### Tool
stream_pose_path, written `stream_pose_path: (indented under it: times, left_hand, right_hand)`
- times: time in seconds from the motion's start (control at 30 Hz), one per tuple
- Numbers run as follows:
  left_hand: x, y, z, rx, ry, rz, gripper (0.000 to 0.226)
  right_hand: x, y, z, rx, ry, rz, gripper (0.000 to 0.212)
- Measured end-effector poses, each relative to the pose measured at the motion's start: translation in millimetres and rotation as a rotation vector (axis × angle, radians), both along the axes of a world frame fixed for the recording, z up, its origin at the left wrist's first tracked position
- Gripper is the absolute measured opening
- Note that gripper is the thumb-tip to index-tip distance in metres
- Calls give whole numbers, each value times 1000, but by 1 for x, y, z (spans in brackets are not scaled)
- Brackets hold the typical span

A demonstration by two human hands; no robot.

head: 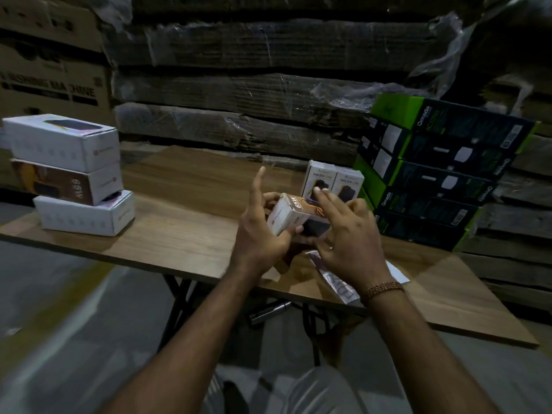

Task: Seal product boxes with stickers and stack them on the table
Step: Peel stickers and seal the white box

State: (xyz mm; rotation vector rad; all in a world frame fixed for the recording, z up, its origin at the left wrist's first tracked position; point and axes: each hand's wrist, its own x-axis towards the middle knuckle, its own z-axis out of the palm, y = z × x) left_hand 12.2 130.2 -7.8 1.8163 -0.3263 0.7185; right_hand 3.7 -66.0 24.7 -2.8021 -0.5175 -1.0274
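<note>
I hold a small white product box tilted above the middle of the wooden table. My left hand grips its near end, index finger raised. Over the box's top and right side lies my right hand, fingers spread and touching it. A sticker sheet lies on the table under my right wrist. Two matching white boxes stand upright just behind. At the far left three larger white boxes are stacked.
Green and black boxes are piled at the table's right end. Wrapped cardboard pallets form a wall behind the table. The folding table's black legs stand below its near edge. A metal cylinder lies on the floor under the table.
</note>
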Motion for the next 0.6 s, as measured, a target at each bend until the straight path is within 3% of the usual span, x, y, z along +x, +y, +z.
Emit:
stream_pose_path:
  times: [0.37, 0.5, 0.6]
  left_hand:
    - [-1, -1, 2, 63, -13, -19, 132]
    - [2, -1, -2, 44, 152, -47, 139]
    - [11, 4, -9, -23, 316, -175, 130]
  right_hand:
    - [16, 18, -7, 256, 118, 51, 86]
    - [22, 7, -11, 528, 169, 74, 73]
    - [22, -9, -9, 765, 186, 36, 72]
